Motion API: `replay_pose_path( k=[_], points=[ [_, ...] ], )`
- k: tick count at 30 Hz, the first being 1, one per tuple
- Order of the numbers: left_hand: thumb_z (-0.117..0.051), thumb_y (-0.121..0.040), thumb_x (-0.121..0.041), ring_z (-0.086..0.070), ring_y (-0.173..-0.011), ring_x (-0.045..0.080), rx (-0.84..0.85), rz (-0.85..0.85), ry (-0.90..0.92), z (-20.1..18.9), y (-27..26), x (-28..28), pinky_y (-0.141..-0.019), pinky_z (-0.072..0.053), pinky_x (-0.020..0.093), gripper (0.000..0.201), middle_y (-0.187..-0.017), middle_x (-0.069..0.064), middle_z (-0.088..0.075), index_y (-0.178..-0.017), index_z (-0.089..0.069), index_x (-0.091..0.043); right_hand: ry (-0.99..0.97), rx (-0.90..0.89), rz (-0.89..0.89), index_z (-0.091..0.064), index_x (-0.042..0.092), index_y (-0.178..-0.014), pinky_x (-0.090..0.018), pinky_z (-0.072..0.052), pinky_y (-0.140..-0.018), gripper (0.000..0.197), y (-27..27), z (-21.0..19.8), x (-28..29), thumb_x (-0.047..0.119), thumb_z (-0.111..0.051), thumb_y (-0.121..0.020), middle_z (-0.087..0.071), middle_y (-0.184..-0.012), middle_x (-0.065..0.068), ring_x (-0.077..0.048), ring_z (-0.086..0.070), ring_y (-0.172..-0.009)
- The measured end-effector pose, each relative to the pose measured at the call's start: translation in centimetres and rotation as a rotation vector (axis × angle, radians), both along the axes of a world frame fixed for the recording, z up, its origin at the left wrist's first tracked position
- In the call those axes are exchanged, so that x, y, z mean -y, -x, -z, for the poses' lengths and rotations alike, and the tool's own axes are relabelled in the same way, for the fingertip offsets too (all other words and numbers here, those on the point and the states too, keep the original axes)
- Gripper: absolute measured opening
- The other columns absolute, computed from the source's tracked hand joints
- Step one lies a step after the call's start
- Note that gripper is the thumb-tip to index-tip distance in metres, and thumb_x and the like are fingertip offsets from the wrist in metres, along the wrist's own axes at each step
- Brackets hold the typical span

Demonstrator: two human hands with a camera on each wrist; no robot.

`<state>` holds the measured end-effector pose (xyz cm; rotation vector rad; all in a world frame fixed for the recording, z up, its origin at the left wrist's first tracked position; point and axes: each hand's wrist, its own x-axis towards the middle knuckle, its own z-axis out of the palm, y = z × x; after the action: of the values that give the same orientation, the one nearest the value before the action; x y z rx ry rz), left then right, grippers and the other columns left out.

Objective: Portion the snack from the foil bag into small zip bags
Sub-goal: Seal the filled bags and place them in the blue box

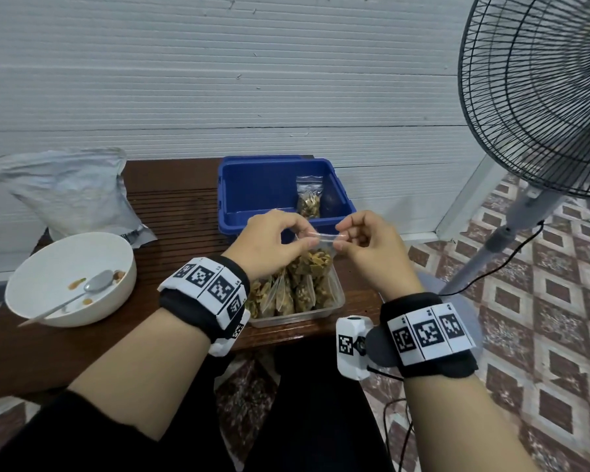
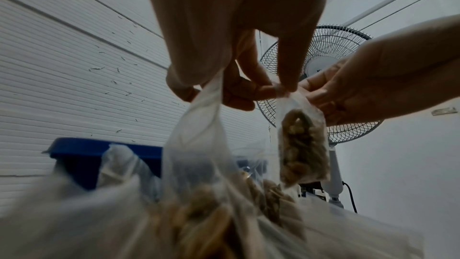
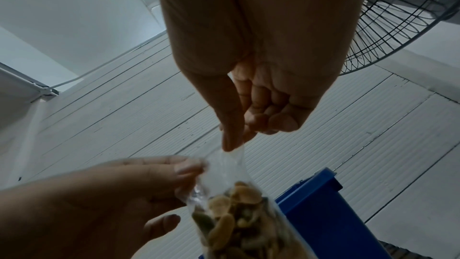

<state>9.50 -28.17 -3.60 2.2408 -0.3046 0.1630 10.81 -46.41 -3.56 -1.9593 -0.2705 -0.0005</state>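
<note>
Both wrists sit low in frame, left hand (image 1: pixel 269 240) and right hand (image 1: pixel 368 245) each pinching a top corner of a filled zip bag (image 1: pixel 315 258) at centre — likely pressing its seal shut — above the tray (image 1: pixel 334 301); beyond, bin (image 1: pixel 252 185); foil bag (image 1: pixel 69 192) upper left on the worktop (image 1: pixel 171 212).

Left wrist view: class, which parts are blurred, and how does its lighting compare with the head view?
Left wrist view: the near bags are blurred, the left hand is dim and backlit. Head view: evenly lit, the fan bowed at the edge.
</note>
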Motion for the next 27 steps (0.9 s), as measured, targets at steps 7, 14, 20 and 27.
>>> replay_pose_path(
  k=[7,14,20,27],
  points=[
    [-0.069,-0.086,-0.034,-0.057,-0.096,0.004,0.043,-0.005,0.012,0.1,0.2,0.4,-0.1,-0.038,0.051,0.018,-0.083,-0.019,-0.063,-0.078,-0.059,-0.046,0.181,0.049,-0.027,-0.062,0.024,-0.076,-0.011,-0.037,-0.058,0.013,0.4,-0.2,-0.4,0.018,-0.07,-0.085,-0.058,-0.069,0.012,-0.001,-0.049,-0.063],
    [-0.072,-0.085,-0.022,-0.061,-0.098,-0.006,-0.031,-0.034,0.151,0.1,0.3,0.0,-0.104,-0.039,0.027,0.022,-0.079,-0.018,-0.07,-0.097,-0.059,-0.036,0.187,0.06,-0.027,-0.064,0.02,-0.081,-0.011,-0.038,-0.058,0.008,0.4,-0.2,-0.4,0.016,-0.067,-0.086,-0.059,-0.072,0.009,-0.003,-0.048,-0.063],
    [-0.075,-0.082,-0.025,-0.062,-0.092,-0.006,-0.076,-0.052,0.161,-0.2,0.2,0.1,-0.104,-0.039,0.028,0.02,-0.074,-0.021,-0.07,-0.095,-0.061,-0.032,0.202,0.098,-0.052,-0.063,0.019,-0.073,-0.01,-0.035,-0.055,0.014,0.3,-0.1,-0.5,0.015,-0.07,-0.084,-0.057,-0.068,0.002,-0.004,-0.045,-0.061],
    [-0.065,-0.088,-0.037,-0.063,-0.1,0.001,-0.049,-0.112,0.281,-1.5,-0.3,-2.2,-0.097,-0.045,0.029,0.018,-0.094,-0.01,-0.074,-0.101,-0.066,-0.026,0.233,0.066,-0.128,-0.06,0.026,-0.075,-0.02,-0.037,-0.06,0.018,-0.9,-2.7,0.4,0.016,-0.065,-0.088,-0.055,-0.068,0.004,-0.008,-0.047,-0.063]
  ],
)
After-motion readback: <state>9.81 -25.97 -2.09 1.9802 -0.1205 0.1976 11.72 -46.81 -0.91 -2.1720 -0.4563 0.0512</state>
